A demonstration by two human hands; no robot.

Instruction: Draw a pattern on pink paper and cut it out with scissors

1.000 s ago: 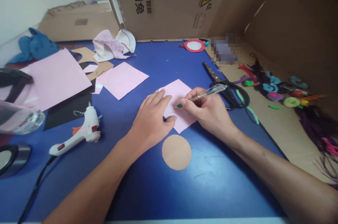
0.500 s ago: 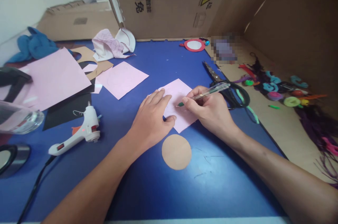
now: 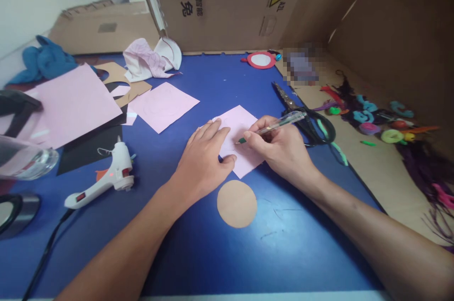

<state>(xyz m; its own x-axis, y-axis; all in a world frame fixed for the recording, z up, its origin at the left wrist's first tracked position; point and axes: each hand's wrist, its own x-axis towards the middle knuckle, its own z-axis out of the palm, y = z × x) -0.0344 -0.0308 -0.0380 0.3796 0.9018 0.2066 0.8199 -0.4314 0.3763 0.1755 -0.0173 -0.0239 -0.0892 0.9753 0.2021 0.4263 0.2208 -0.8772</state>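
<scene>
A square of pink paper [image 3: 241, 163] lies on the blue table with faint lines drawn on it. My left hand [image 3: 204, 156] rests flat across its left side, fingers stretched out. Pinched in my right hand [image 3: 282, 142] is a clear pen [image 3: 283, 122] with a green tip end, its point at the paper's middle. Just below the paper lies a brown cardboard circle [image 3: 237, 204]. Black-handled scissors [image 3: 308, 119] lie beyond my right hand, partly covered by it.
On the left are a white glue gun [image 3: 113, 175], a roll of tape [image 3: 19, 213] and a clear bottle [image 3: 26, 159]. Another pink sheet [image 3: 165, 107] lies farther back. A red-rimmed round piece [image 3: 261, 60] sits near the cardboard wall. Colourful craft bits [image 3: 371, 128] are scattered at right.
The pen and my right hand have shifted very slightly to the left. My left hand and the paper look the same.
</scene>
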